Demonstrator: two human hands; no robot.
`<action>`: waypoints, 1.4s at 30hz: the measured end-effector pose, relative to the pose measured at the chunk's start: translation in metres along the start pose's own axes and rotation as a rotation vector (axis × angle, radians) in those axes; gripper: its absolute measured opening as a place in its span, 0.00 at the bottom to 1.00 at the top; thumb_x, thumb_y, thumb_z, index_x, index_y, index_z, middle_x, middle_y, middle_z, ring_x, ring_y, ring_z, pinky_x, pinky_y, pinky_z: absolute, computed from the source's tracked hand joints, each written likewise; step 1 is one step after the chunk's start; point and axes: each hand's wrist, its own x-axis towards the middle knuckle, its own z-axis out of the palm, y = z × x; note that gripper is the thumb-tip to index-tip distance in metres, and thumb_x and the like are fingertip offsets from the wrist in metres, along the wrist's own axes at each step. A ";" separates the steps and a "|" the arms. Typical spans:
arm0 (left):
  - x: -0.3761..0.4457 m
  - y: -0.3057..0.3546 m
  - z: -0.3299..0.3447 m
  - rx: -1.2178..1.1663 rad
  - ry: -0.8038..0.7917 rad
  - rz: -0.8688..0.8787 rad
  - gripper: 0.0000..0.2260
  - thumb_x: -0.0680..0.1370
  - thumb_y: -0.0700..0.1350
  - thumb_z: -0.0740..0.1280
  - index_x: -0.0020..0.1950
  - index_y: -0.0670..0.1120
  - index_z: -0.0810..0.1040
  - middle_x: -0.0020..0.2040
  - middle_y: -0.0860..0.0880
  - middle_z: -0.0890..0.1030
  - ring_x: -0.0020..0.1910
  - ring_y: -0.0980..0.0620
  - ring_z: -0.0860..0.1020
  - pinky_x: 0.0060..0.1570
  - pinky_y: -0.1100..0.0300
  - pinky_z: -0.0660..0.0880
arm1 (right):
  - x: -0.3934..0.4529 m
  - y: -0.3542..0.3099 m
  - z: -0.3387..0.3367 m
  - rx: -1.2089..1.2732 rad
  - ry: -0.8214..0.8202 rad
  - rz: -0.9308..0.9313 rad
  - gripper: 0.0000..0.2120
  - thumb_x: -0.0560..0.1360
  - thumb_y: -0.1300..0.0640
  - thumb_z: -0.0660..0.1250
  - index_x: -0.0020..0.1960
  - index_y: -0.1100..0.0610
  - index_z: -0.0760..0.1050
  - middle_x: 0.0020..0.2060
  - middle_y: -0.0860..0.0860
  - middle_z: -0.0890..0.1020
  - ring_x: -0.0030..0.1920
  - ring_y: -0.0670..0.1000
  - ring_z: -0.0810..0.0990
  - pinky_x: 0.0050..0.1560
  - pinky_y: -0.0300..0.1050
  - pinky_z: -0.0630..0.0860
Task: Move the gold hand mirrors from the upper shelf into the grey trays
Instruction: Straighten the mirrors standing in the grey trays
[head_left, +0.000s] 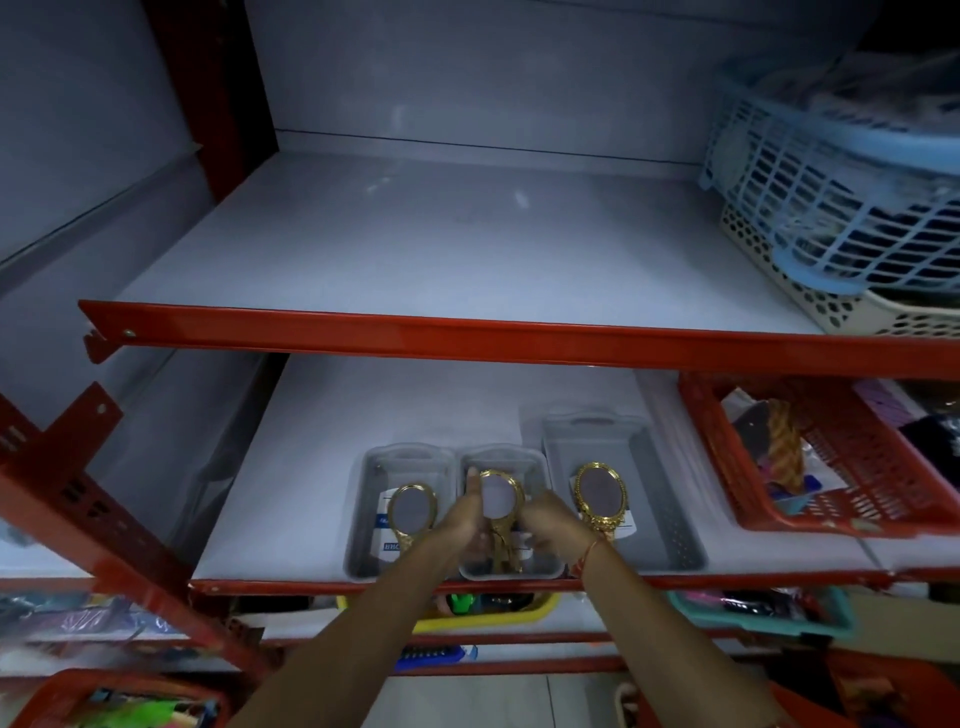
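Three grey trays stand side by side on the lower white shelf: a left tray (370, 470), a middle tray (540, 569) and a right tray (660, 483). A gold hand mirror (413, 512) lies in the left tray, and another gold mirror (600, 493) lies in the right tray. Over the middle tray a third gold mirror (500, 501) is gripped on both sides: my left hand (462, 519) on its left edge, my right hand (553, 522) at its right side and handle. The upper shelf (441, 244) shows no mirrors.
A blue basket (841, 197) sits stacked on a cream basket (883, 312) at the upper shelf's right. A red basket (831, 462) of goods stands right of the trays. Red shelf rails (467, 332) cross the view. Yellow and teal bins sit on the shelf below.
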 end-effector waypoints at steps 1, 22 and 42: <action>0.002 -0.004 0.004 0.010 -0.003 -0.030 0.35 0.80 0.64 0.43 0.75 0.40 0.62 0.69 0.37 0.72 0.67 0.40 0.72 0.63 0.51 0.71 | -0.005 0.002 0.000 -0.019 -0.032 0.005 0.14 0.76 0.64 0.57 0.33 0.54 0.65 0.29 0.53 0.71 0.29 0.50 0.70 0.33 0.41 0.66; 0.024 -0.001 0.022 0.189 0.132 -0.048 0.36 0.78 0.67 0.41 0.77 0.43 0.60 0.74 0.40 0.66 0.65 0.42 0.72 0.53 0.54 0.75 | 0.004 0.006 -0.022 -0.041 -0.286 0.141 0.14 0.78 0.56 0.57 0.53 0.64 0.77 0.51 0.60 0.81 0.53 0.57 0.80 0.58 0.50 0.76; 0.039 0.007 0.147 0.190 0.000 -0.001 0.30 0.81 0.61 0.45 0.71 0.41 0.68 0.71 0.39 0.70 0.67 0.42 0.72 0.67 0.53 0.70 | 0.041 0.089 -0.134 0.314 0.042 0.196 0.13 0.77 0.63 0.57 0.34 0.60 0.70 0.20 0.52 0.75 0.18 0.47 0.72 0.16 0.33 0.63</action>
